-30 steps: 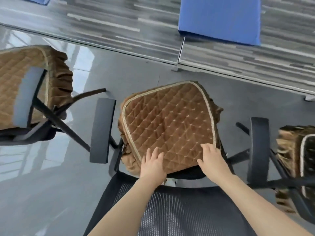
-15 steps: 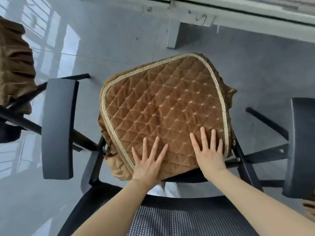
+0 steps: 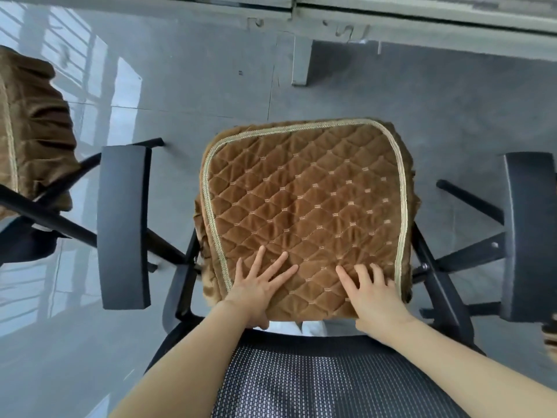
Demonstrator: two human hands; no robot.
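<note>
Scrawled marks (image 3: 351, 30) on the wall base up top, too faint to read. Left hand (image 3: 256, 292) flat on the near left of the brown quilted seat cover (image 3: 304, 200), fingers straight and spread. Seat cover on the chair seat, ahead of the mesh backrest (image 3: 316, 381). Right hand (image 3: 372, 292) on its near right, fingers slightly bent, tips pressing, gripping nothing.

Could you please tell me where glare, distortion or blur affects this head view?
Head view: window glare washes out the glossy floor at left; wide-angle distortion tilts the armrests apart; brown fabric at the right edge is smeared; the cushion, left hand and right hand are sharp and evenly lit.
</note>
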